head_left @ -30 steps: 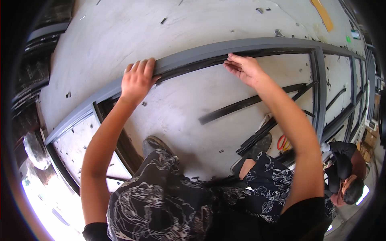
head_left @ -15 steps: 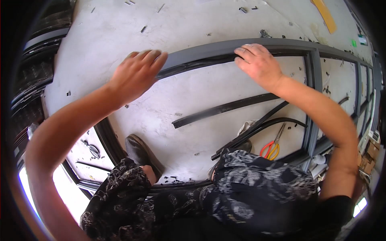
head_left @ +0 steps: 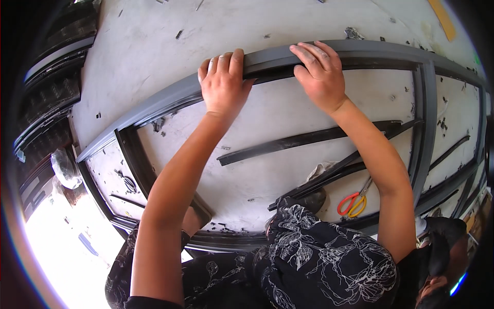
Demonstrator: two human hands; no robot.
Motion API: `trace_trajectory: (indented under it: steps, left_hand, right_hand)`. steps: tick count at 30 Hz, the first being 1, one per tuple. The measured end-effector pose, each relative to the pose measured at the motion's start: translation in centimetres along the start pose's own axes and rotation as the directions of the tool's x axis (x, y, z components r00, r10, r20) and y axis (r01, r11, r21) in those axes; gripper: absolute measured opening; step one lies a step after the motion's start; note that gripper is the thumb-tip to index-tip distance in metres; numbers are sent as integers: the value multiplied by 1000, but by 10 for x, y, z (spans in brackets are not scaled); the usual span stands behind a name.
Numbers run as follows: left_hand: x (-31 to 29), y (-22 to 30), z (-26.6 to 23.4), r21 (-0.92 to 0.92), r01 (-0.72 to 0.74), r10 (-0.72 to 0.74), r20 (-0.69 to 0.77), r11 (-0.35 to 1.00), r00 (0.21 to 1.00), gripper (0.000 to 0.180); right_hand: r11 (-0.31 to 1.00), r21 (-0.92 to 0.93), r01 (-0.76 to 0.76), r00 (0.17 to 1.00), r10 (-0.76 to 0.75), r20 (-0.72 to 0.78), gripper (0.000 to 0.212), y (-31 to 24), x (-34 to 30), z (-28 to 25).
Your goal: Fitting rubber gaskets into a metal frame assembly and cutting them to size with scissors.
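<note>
A long grey metal frame (head_left: 375, 47) with several crossbars lies across the floor. My left hand (head_left: 222, 82) is wrapped over its far rail, the fingers on top and the thumb on the inner side. Farther right along that rail, my right hand (head_left: 320, 74) has its fingers bent over the top and its thumb at the inner edge. Between the hands a black strip (head_left: 270, 75) runs along the rail's inner side. What lies under each palm is hidden. Inside the frame rests a loose black channel piece (head_left: 288, 145).
Scissors (head_left: 353, 204) with one red and one yellow handle lie near my leg, beside more black strips (head_left: 329, 177). Small black scraps (head_left: 179, 34) dot the floor. Dark profiles (head_left: 51, 85) are stacked at left. Part of another person (head_left: 445, 252) shows at lower right.
My left hand has moved right along the rail and now grips it. The right hand stays at about the same stretch of rail. The black strip between them sags less.
</note>
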State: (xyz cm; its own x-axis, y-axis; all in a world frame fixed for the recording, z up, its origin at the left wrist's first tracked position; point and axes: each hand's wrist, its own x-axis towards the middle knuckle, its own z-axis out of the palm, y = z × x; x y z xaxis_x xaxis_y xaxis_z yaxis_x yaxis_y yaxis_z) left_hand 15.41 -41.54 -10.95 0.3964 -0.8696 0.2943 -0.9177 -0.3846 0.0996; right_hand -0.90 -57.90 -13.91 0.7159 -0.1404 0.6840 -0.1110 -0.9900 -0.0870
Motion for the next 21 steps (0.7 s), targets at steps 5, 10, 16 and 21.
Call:
trace_trajectory:
  steps: [5,10,16,21]
  left_hand:
    - [-1,3,2,10,42,-42,-2,999,999,63]
    - [-1,9,7,-14,52,-53,-72,999,996,64]
    - [1,20,12,5,129,-129,-75,992,989,64]
    - [4,23,7,8,159,-159,-41,987,986,62]
  right_hand:
    - [999,-1,-54,999,54,-4,16,-8,2,-1]
    - [998,-28,-64,998,65,7,15,-10,4,0]
    - [994,-101,-30,999,33,23,15,-4,4,-5]
    - [971,-15,-240,954,239,184,49,5,23,-14]
